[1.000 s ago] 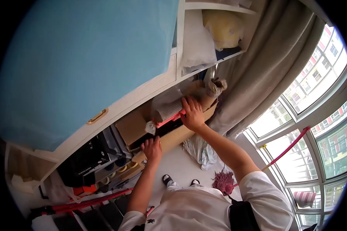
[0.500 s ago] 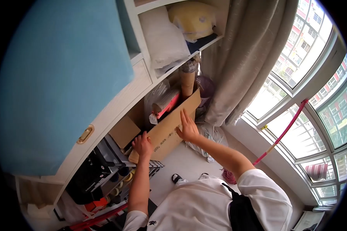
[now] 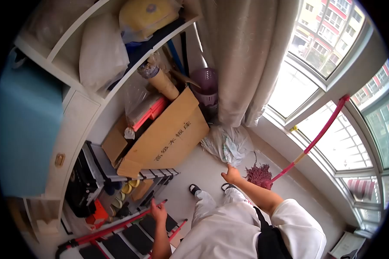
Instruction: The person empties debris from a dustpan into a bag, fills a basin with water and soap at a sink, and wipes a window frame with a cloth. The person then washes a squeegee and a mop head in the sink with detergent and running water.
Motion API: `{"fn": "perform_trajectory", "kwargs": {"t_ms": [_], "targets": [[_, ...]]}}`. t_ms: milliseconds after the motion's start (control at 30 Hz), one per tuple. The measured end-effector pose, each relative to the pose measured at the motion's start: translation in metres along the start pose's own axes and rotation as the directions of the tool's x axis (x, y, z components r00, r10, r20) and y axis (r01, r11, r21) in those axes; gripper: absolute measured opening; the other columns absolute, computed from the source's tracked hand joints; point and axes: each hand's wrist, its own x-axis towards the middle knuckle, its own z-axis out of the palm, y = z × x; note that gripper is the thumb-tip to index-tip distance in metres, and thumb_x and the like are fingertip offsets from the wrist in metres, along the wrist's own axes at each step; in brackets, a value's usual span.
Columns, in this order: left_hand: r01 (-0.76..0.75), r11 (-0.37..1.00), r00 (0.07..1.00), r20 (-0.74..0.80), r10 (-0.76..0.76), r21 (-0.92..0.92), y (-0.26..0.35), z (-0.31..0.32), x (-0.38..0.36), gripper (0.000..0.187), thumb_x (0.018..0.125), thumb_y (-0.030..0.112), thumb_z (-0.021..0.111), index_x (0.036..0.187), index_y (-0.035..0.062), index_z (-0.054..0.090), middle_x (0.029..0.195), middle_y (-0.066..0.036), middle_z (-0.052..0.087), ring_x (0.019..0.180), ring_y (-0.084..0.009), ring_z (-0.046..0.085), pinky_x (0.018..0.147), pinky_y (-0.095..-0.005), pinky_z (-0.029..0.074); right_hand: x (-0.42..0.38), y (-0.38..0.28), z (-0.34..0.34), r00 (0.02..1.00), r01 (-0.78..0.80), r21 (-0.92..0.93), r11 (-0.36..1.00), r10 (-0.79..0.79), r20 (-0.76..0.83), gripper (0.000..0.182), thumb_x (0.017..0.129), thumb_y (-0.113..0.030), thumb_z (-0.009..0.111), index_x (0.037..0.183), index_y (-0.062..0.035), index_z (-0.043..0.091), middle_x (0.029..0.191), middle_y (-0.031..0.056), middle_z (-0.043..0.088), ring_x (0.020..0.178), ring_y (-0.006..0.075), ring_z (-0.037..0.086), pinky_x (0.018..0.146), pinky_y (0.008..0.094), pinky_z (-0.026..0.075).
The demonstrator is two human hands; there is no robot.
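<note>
My left hand point(image 3: 158, 211) is low and to the left, thumb and fingers apart, beside the red-framed folding ladder point(image 3: 100, 236) and overlapping its edge in this view. Over the floor, my right hand point(image 3: 232, 174) has its fingers loosely extended and nothing in its grasp. Its fingertips come right to the lower edge of a white plastic bag point(image 3: 234, 142). Ahead of both hands, a large cardboard box point(image 3: 168, 140) with printed characters leans at a tilt, flaps open. Inside are a red box point(image 3: 150, 113) under plastic and a thick cardboard tube point(image 3: 162, 84).
A shoe rack point(image 3: 153, 176) with slippers stands left of my feet. To the right, a dark pink mop point(image 3: 259, 173) rests with its pink pole point(image 3: 324, 134) against the window. A purple basket point(image 3: 205, 82) sits behind the box by the curtain point(image 3: 246, 56). Shelving point(image 3: 75, 114) lines the left.
Both hands have come off the cardboard box and moved back toward my body, the left down by the ladder, the right down near the bag. The view has shifted, showing more floor.
</note>
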Motion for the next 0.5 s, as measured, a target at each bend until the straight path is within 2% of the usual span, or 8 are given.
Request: {"fn": "perform_trajectory", "kwargs": {"t_ms": [67, 167, 300, 367, 400, 433, 467, 500], "targets": [[0.257, 0.965, 0.956, 0.157, -0.248, -0.041, -0.060, 0.033, -0.073, 0.051, 0.080, 0.022, 0.070, 0.125, 0.0001, 0.057, 0.113, -0.023, 0.065, 0.104, -0.0362, 0.063, 0.091, -0.0425, 0.049, -0.014, 0.022, -0.002, 0.999, 0.010, -0.031, 0.999, -0.009, 0.040, 0.076, 0.078, -0.038, 0.070, 0.136, 0.0046, 0.044, 0.118, 0.0300, 0.061, 0.112, 0.0428, 0.059, 0.097, 0.0439, 0.047], [0.405, 0.904, 0.863, 0.269, -0.428, 0.137, -0.100, 0.050, -0.184, 0.046, 0.080, 0.030, 0.069, 0.115, 0.0020, 0.063, 0.100, -0.018, 0.070, 0.094, -0.0311, 0.067, 0.085, -0.0405, 0.052, -0.019, 0.062, -0.003, 0.983, 0.003, -0.098, 0.995, 0.015, 0.182, 0.077, 0.078, -0.040, 0.070, 0.137, 0.0037, 0.046, 0.116, 0.0286, 0.063, 0.112, 0.0417, 0.059, 0.098, 0.0422, 0.047], [0.641, 0.767, 0.764, 0.115, -0.635, -0.021, -0.143, 0.097, -0.346, 0.051, 0.079, 0.040, 0.065, 0.116, 0.0046, 0.065, 0.099, -0.018, 0.071, 0.098, -0.0327, 0.067, 0.088, -0.0406, 0.052, 0.013, 0.133, 0.013, 0.960, 0.031, -0.217, 0.976, 0.032, 0.280, 0.067, 0.076, -0.042, 0.071, 0.124, 0.0034, 0.059, 0.116, 0.0268, 0.064, 0.108, 0.0376, 0.063, 0.094, 0.0412, 0.049], [0.695, 0.708, 0.717, 0.057, -0.694, -0.121, -0.137, 0.113, -0.427, 0.047, 0.082, 0.038, 0.063, 0.115, 0.0039, 0.064, 0.106, -0.020, 0.069, 0.100, -0.0362, 0.065, 0.088, -0.0419, 0.052, 0.037, 0.151, 0.023, 0.965, 0.104, -0.368, 0.924, -0.003, 0.264, 0.053, 0.081, -0.027, 0.074, 0.123, 0.0017, 0.058, 0.079, 0.0132, 0.068, 0.056, 0.0196, 0.066, 0.048, 0.0338, 0.054], [0.441, 0.876, 0.881, 0.092, -0.464, 0.197, -0.148, 0.129, -0.476, 0.045, 0.084, 0.038, 0.062, 0.113, 0.0037, 0.065, 0.104, -0.019, 0.070, 0.097, -0.0347, 0.066, 0.086, -0.0408, 0.053, 0.026, 0.128, 0.021, 0.939, 0.110, -0.401, 0.909, 0.037, 0.342, 0.047, 0.081, -0.028, 0.073, 0.117, -0.0004, 0.059, 0.077, 0.0128, 0.067, 0.055, 0.0206, 0.065, 0.046, 0.0351, 0.053], [0.606, 0.796, 0.796, -0.021, -0.605, 0.012, -0.139, 0.142, -0.515, 0.042, 0.085, 0.036, 0.063, 0.113, 0.0051, 0.064, 0.099, -0.017, 0.071, 0.094, -0.0324, 0.067, 0.084, -0.0394, 0.054, 0.017, 0.102, 0.022, 0.912, 0.105, -0.433, 0.895, 0.087, 0.401, 0.041, 0.082, -0.028, 0.073, 0.112, -0.0024, 0.061, 0.076, 0.0123, 0.067, 0.053, 0.0217, 0.064, 0.044, 0.0364, 0.052], [0.811, 0.453, 0.497, 0.028, -0.867, -0.369, -0.085, 0.104, -0.534, 0.042, 0.085, 0.034, 0.064, 0.116, 0.0058, 0.063, 0.096, -0.015, 0.072, 0.094, -0.0309, 0.067, 0.085, -0.0390, 0.053, 0.024, 0.099, 0.038, 0.893, 0.173, -0.464, 0.869, 0.061, 0.446, 0.032, 0.084, -0.027, 0.071, 0.102, -0.0043, 0.059, 0.073, 0.0119, 0.065, 0.053, 0.0220, 0.064, 0.042, 0.0366, 0.051], [0.813, 0.363, 0.410, 0.005, -0.912, -0.456, -0.076, 0.115, -0.579, 0.044, 0.084, 0.033, 0.066, 0.118, 0.0063, 0.062, 0.096, -0.015, 0.072, 0.094, -0.0307, 0.067, 0.086, -0.0387, 0.053, 0.006, 0.078, 0.051, 0.870, 0.179, -0.443, 0.879, 0.069, 0.488, 0.026, 0.086, -0.026, 0.069, 0.098, -0.0058, 0.057, 0.070, 0.0103, 0.062, 0.051, 0.0213, 0.062, 0.040, 0.0356, 0.049]]}}
